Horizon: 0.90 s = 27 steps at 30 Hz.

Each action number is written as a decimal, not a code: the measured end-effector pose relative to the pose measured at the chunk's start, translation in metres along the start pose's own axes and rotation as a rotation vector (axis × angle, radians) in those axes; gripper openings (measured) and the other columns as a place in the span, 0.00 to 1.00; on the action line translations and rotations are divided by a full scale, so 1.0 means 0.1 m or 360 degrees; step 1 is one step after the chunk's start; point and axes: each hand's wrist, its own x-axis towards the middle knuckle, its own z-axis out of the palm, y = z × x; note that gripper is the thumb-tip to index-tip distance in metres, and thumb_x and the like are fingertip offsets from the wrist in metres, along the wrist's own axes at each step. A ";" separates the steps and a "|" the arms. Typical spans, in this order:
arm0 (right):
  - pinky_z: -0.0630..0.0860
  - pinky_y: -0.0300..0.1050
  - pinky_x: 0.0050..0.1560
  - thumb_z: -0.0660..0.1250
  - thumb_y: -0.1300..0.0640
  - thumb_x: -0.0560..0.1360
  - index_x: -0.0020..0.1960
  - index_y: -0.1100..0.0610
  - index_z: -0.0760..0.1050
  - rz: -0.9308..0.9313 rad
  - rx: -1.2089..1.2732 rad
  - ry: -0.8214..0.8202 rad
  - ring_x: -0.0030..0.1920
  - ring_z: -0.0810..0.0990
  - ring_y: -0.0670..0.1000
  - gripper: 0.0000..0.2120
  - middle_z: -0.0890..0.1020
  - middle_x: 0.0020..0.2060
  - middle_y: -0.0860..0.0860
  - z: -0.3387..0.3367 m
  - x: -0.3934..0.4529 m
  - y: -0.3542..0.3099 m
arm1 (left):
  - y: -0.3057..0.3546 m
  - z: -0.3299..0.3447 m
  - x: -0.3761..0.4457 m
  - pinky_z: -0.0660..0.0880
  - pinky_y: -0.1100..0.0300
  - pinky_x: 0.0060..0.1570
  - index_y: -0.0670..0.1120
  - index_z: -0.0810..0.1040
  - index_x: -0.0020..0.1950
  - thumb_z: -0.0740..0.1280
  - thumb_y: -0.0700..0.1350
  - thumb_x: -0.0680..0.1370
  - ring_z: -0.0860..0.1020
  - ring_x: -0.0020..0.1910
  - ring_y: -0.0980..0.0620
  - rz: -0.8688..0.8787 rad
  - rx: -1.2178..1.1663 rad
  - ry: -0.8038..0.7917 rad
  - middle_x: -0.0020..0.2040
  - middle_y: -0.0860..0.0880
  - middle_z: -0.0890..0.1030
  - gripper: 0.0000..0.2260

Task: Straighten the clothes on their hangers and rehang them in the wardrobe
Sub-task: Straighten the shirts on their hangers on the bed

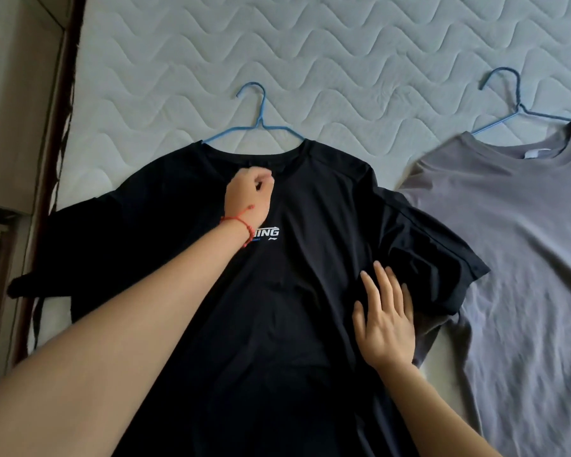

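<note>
Left hand (249, 196) pinches black T-shirt (294, 291); right hand (384, 319) flat on it.

Left hand (249, 196) fisted, right hand (384, 321) flat

Soft, even daylight fills the scene, somewhat dim and cool in tone, with no glare. The white quilted mattress (343, 61) is the brightest area, its wavy stitching clearly resolved. The black short-sleeved T-shirt (310, 291) reads very dark, its folds barely separable. Shadows are faint and diffuse. The wide-angle lens bends the dark wooden bed edge (56, 143) at left. The near forearms look slightly soft.
</note>
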 end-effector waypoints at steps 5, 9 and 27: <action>0.43 0.45 0.73 0.53 0.51 0.73 0.67 0.56 0.64 -0.0017 -0.0008 0.0055 0.71 0.60 0.55 0.24 0.63 0.70 0.53 0.07 0.01 0.04 | 0.26 0.27 0.60 0.69 0.55 0.45 0.42 0.75 0.36 0.60 0.39 0.74 0.74 0.37 0.47 -0.0293 -0.0285 -0.0015 0.36 0.43 0.77 0.07; 0.43 0.45 0.73 0.54 0.51 0.71 0.67 0.55 0.64 -0.0023 -0.0002 0.0057 0.70 0.60 0.55 0.25 0.63 0.70 0.53 0.10 0.04 0.04 | 0.39 0.36 0.91 0.72 0.58 0.42 0.43 0.69 0.29 0.62 0.36 0.71 0.74 0.39 0.47 -0.0664 -0.0941 -0.0079 0.25 0.52 0.73 0.11; 0.47 0.48 0.72 0.57 0.49 0.69 0.66 0.55 0.65 -0.0097 0.0187 0.0012 0.72 0.56 0.53 0.26 0.64 0.70 0.53 0.09 0.06 0.10 | 0.78 0.67 0.93 0.69 0.67 0.24 0.47 0.67 0.35 0.59 0.48 0.78 0.73 0.28 0.57 -0.1006 -0.0791 -0.0148 0.26 0.53 0.75 0.13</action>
